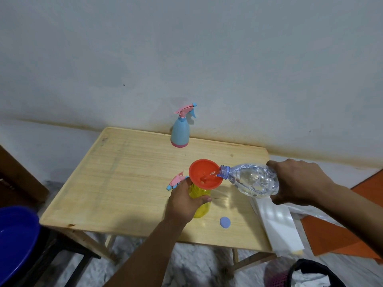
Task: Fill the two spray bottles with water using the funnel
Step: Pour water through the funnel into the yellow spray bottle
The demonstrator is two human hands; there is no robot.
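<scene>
My left hand (183,200) grips a yellow spray bottle (202,206) standing on the wooden table (124,183). An orange funnel (204,172) sits in the bottle's neck. My right hand (298,183) holds a clear plastic water bottle (252,180) tilted with its mouth over the funnel rim, and water streams into the funnel. A pink and blue spray head (176,181) lies on the table just left of my left hand. A blue spray bottle (180,131) with its pink spray head on stands upright at the table's far edge.
A blue bottle cap (225,222) lies on the table near the front edge. A white sheet (277,222) overhangs the table's right side. A blue basin (16,241) sits at lower left, a dark bin (310,274) at lower right, and the wall is right behind the table.
</scene>
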